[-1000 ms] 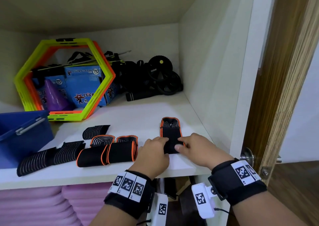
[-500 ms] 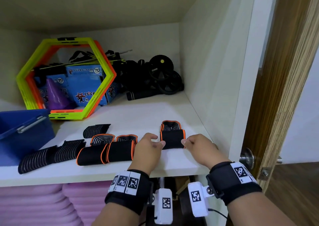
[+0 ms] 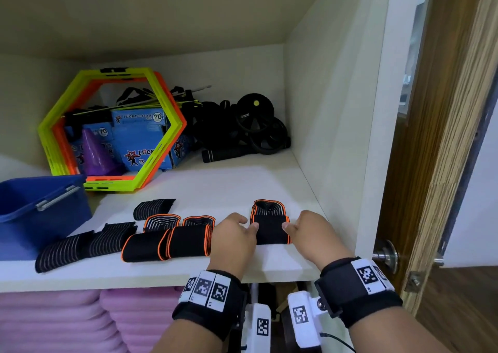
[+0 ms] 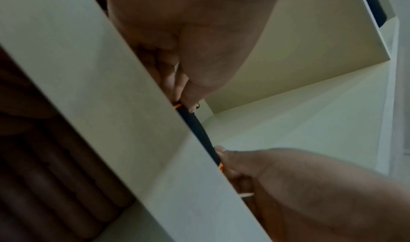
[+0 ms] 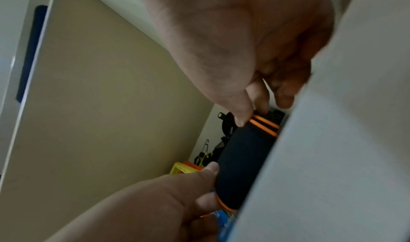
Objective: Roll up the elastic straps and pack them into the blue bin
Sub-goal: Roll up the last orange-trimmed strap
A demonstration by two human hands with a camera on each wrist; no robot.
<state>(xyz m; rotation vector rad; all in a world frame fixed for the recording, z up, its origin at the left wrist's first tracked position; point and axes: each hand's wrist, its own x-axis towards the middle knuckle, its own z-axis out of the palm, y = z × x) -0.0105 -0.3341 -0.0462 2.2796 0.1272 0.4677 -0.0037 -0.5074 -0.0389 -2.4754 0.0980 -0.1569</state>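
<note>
A black elastic strap with orange edging (image 3: 270, 230) lies partly rolled near the shelf's front edge. My left hand (image 3: 246, 224) pinches its left side and my right hand (image 3: 293, 224) pinches its right side. In the right wrist view, the right thumb and fingers (image 5: 244, 117) hold the strap (image 5: 241, 158) at its orange edge. The left wrist view shows only a thin sliver of the strap (image 4: 199, 131) above the shelf edge. Two more orange-edged straps (image 3: 167, 244) and grey-striped black straps (image 3: 86, 244) lie to the left. The blue bin (image 3: 40, 212) stands at the far left.
Yellow and orange hexagon rings (image 3: 113, 131), blue boxes and a purple cone (image 3: 97, 153) fill the back left. Black exercise wheels (image 3: 256, 126) sit at the back. The cabinet wall (image 3: 323, 137) is close on the right, and past it a door knob (image 3: 385, 253). Pink mats (image 3: 67, 323) lie under the shelf.
Both hands lay on top of the strap's near end; they have slid apart to its two sides. The near end is now folded over, so the strap looks shorter.
</note>
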